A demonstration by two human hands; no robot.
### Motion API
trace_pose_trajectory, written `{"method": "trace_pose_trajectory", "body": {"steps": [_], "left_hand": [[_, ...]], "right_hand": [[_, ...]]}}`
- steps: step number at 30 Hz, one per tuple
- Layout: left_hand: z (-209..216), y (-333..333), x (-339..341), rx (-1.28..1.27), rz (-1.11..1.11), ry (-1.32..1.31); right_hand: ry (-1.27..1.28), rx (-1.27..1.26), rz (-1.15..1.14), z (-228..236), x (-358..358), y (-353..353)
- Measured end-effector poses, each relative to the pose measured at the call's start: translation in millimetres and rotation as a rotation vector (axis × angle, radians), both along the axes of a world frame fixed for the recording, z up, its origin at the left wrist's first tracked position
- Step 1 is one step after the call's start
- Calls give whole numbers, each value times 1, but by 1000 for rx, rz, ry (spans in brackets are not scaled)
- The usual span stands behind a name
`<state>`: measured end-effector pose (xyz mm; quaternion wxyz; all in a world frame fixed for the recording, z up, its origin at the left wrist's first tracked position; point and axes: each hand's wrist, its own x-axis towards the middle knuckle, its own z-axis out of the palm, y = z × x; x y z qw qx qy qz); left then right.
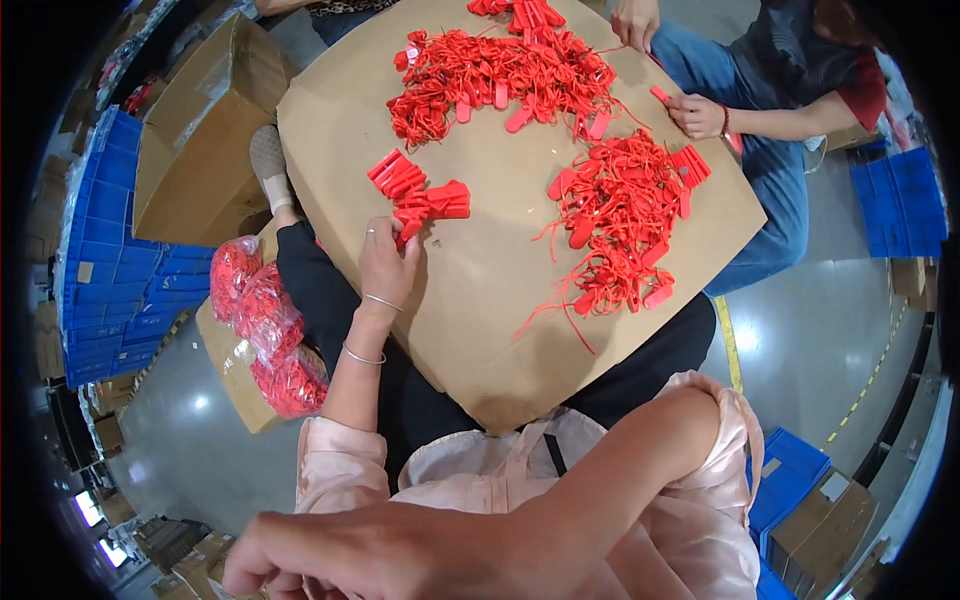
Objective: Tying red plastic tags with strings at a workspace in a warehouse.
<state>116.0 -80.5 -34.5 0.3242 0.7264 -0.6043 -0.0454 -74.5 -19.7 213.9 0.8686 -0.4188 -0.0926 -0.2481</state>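
Observation:
My left hand is at the left part of the cardboard-topped table, closed on a small red plastic piece. Right beyond its fingertips lies a small stack of red plastic pieces, with another row of them just behind. My right hand crosses low in front of my body toward the lower left, close to the camera. Its fingers bend downward and run out at the lower edge, so their tips and anything in them are hidden.
Heaps of red pieces with tangled cords lie at the back and right. A co-worker's hand holds a red piece at the right edge. Plastic bags of red items, a large carton and blue crates stand left.

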Motion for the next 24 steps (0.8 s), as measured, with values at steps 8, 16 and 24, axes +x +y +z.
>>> {"method": "trace_pose_trajectory", "body": {"steps": [8, 16, 24], "left_hand": [[-1, 15, -11, 28, -128, 187], [1, 61, -49, 214, -142, 585], [12, 54, -99, 343, -366, 531]], "right_hand": [[2, -62, -107, -12, -33, 7], [1310, -1306, -818, -196, -95, -2], [1510, -1281, -881, -259, -97, -7]]}}
